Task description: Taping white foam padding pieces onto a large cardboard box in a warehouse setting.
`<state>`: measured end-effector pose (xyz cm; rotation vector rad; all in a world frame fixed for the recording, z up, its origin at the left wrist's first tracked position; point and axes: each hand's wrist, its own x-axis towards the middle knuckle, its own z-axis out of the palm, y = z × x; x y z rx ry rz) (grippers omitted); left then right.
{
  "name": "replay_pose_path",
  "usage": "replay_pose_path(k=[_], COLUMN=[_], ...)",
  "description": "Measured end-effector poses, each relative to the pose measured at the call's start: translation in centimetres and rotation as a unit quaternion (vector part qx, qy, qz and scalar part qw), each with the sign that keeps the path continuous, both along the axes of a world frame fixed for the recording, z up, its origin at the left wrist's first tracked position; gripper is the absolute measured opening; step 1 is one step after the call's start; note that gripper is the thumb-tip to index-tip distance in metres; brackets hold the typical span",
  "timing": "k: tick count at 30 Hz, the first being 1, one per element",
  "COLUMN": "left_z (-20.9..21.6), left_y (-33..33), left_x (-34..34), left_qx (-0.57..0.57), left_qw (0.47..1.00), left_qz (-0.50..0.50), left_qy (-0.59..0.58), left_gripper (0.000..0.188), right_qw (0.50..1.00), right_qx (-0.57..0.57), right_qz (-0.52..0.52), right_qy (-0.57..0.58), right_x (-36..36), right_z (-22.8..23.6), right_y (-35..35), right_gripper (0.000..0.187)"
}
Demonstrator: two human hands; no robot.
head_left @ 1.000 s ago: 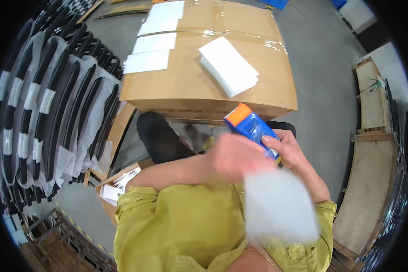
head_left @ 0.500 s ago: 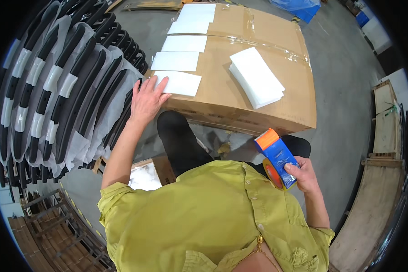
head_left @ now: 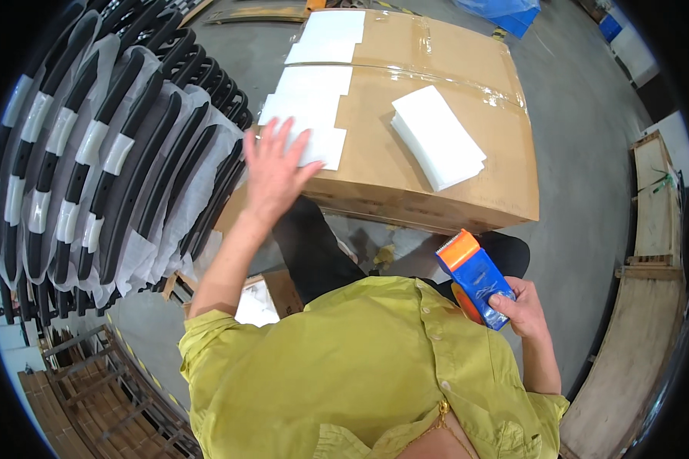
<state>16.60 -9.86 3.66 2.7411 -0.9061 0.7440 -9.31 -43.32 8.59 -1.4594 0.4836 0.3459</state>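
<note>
Fingers spread, my left hand (head_left: 277, 172) lies over the nearest of several white sheets (head_left: 325, 145) lined up along the left side of a large cardboard box (head_left: 406, 161). The near sheets meet or overlap, forming a stepped white strip; whether every fingertip presses down I cannot tell. A loose pile of the same white sheets (head_left: 440, 138) rests askew on the right half of the box. Down by my right knee, my right hand (head_left: 524, 306) grips a blue tape dispenser (head_left: 477, 277) with an orange toothed front, pointing up and left.
Black curved frames (head_left: 122, 164), wrapped in thin white sheeting, stand stacked at the left. A small open carton (head_left: 283, 293) sits on the floor by my left leg. Long wooden crates (head_left: 628, 352) line the right. A blue bin (head_left: 517, 19) stands beyond the box.
The gaps between the near white sheets have closed. My left hand has spread its fingers and shifted right over them. The tape dispenser has moved slightly right and down with my right hand.
</note>
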Motion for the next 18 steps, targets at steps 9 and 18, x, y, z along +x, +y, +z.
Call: replay_pose_path(k=[9,18], left_z=[0.2,3.2], left_y=[-17.9,-18.9], left_x=[0.5,-1.6], left_qx=[-0.181,-0.285], left_qw=[0.96,0.901], left_qz=[-0.201,-0.291], left_qy=[0.068,0.151], left_gripper=[0.048,0.034], right_qw=[0.997,0.981], right_qx=[-0.006,-0.075], right_qz=[0.011,-0.045], right_qy=[-0.08,-0.171], right_x=[0.3,-2.0], right_z=[1.8,1.8], right_y=[-0.7,-2.6], right_gripper=[0.04,0.039])
